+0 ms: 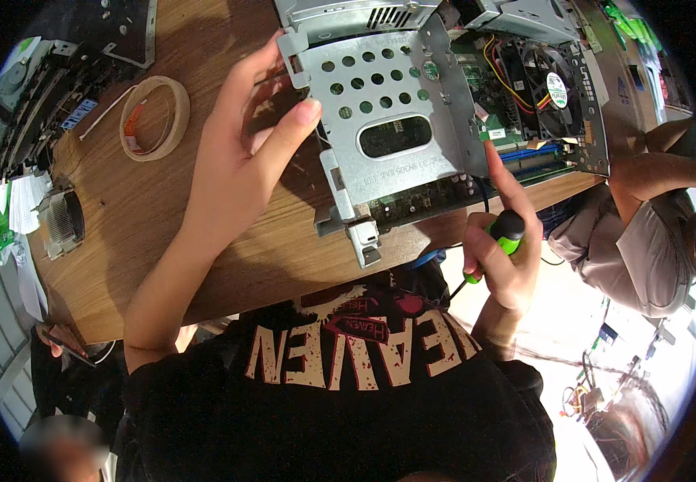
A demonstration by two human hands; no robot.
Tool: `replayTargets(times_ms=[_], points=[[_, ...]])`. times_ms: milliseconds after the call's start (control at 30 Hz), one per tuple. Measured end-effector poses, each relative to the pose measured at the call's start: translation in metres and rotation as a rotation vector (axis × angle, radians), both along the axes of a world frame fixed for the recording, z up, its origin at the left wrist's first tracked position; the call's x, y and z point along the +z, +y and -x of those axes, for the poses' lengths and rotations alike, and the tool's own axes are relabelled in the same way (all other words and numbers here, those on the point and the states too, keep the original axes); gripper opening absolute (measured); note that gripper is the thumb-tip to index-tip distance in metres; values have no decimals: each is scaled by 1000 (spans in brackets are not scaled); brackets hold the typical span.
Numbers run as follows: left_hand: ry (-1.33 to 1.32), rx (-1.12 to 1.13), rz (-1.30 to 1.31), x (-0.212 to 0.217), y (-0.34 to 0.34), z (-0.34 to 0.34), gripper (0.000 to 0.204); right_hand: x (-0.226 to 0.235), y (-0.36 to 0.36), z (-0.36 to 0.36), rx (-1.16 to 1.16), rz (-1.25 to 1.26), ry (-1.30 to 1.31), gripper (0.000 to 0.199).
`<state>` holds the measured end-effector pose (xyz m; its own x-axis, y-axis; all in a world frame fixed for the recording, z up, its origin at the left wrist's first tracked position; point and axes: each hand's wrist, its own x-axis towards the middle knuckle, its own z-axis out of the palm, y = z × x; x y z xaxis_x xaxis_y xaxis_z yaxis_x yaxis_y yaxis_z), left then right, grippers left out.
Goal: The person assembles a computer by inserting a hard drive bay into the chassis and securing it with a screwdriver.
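A perforated metal drive bracket [396, 172] with rows of round holes and an oval cutout sits over the green circuit board [436, 195] of an opened computer case. My left hand [244, 149] grips the bracket's left edge, thumb on the near side and fingers partly hidden behind it. A green and black screwdriver [508, 229] is held in my curled right hand [504, 257], its thin shaft pointing down toward me. My right index finger stretches up to the bracket's lower right side. At the bracket's near corner is a white plastic latch [365, 234].
A black fan [537, 88] with coloured wires sits in the case at right. On the wooden table [155, 193] lie a tape roll [179, 112], a finned heatsink [63, 222] and electronic parts at far left. Another person's arm [657, 173] rests at the right edge.
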<state>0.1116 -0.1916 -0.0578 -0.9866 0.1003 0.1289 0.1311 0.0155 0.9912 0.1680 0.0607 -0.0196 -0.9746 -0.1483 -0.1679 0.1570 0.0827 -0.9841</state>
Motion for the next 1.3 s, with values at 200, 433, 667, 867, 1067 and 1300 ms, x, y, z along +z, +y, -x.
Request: replayTargets(times_ms=[200, 433, 667, 867, 1067, 1300], points=[[5, -8, -5, -1, -2, 0, 53, -2, -11, -8, -58, -1, 3, 64], [55, 16, 44, -11, -4, -2, 53, -1, -16, -5, -120, 53, -19, 61], [38, 127, -106, -23, -8, 1, 34, -2, -12, 2, -80, 6, 21, 50], [203, 235, -109, -43, -7, -5, 25, 0, 0, 18, 11, -59, 88, 49], [498, 531, -112, -52, 0, 6, 10, 10, -2, 47, 42, -208, 38, 51], [391, 435, -98, -59, 4, 9, 13, 10, -4, 67, 32, -392, 36, 50]])
